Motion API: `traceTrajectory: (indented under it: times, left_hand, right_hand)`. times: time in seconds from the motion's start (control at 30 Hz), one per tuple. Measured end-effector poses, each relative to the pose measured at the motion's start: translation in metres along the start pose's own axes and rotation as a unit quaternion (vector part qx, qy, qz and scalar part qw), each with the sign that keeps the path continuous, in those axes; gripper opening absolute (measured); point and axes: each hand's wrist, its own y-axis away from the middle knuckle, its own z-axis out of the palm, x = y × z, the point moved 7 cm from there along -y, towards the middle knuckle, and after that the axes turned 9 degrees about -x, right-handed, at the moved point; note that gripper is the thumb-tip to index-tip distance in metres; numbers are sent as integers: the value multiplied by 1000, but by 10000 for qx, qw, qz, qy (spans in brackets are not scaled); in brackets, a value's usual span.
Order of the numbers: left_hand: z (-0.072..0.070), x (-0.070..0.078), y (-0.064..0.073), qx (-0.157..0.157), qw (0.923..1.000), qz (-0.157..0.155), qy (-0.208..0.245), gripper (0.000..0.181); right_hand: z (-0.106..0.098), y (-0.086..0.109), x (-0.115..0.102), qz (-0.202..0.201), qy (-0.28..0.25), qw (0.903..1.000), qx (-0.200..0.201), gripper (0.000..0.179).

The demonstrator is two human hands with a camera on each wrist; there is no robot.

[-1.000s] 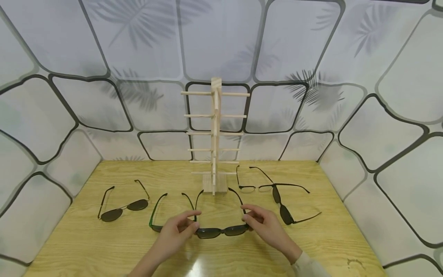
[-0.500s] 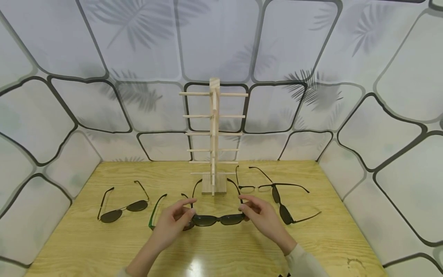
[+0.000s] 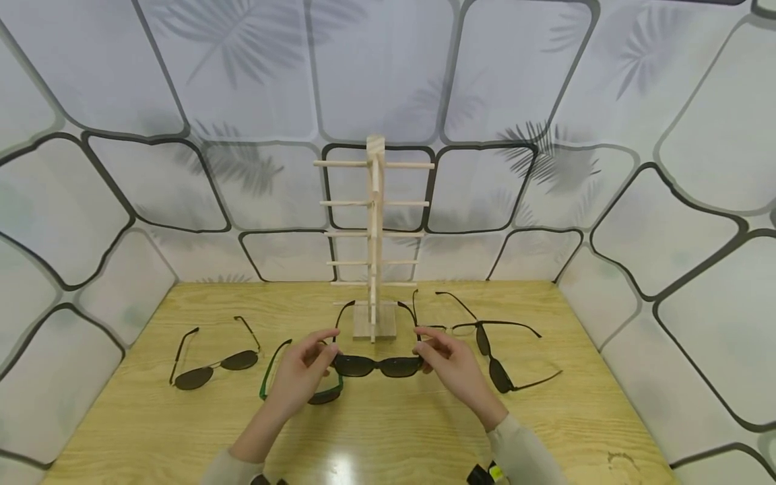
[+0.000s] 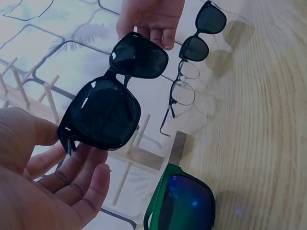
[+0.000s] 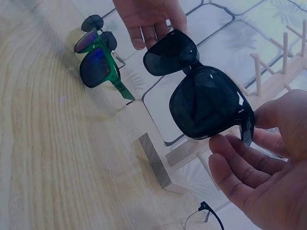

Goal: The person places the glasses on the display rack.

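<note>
Black-framed sunglasses [image 3: 354, 366] with dark lenses hang level above the table, temples unfolded and pointing away toward the rack. My left hand [image 3: 301, 372] pinches their left hinge end; my right hand [image 3: 451, 367] pinches the right one. Both wrist views show thumb and fingers at the frame's corners. Just behind is a wooden glasses rack [image 3: 375, 252], an upright post with several pegs to each side. In the head view, the temple tips overlap the lowest pegs on either side of the post. Green-framed sunglasses [image 3: 325, 397] lie on the table, partly hidden below my left hand.
Thin-rimmed aviator sunglasses [image 3: 194, 378] lie at the left of the wooden table [image 3: 400, 438]. To the right are half-rim clear eyeglasses [image 3: 463, 330] and another black pair of sunglasses [image 3: 500, 374], close together. Patterned wall covering [image 3: 388, 81] encloses the back and sides.
Both hands have carried the black sunglasses forward and up toward the rack, so the temples now reach the lowest pegs in the head view. More of the green pair shows; the other glasses stay put.
</note>
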Motion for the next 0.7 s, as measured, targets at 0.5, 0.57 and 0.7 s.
traceTrajectory:
  times: [0.5, 0.57, 0.7]
  left_hand:
    - [-7, -9, -21, 354, 9993, -155, -4, 31]
    - [-7, -10, -22, 391, 9991, -170, 18, 31]
    - [-7, -11, -25, 414, 9991, -128, 21, 31]
  right_hand:
    - [-3, -24, 2, 140, -382, 9990, 163, 41]
    - [-3, -27, 3, 177, -387, 9989, 198, 40]
    - [-4, -31, 5, 217, -323, 9987, 343, 39]
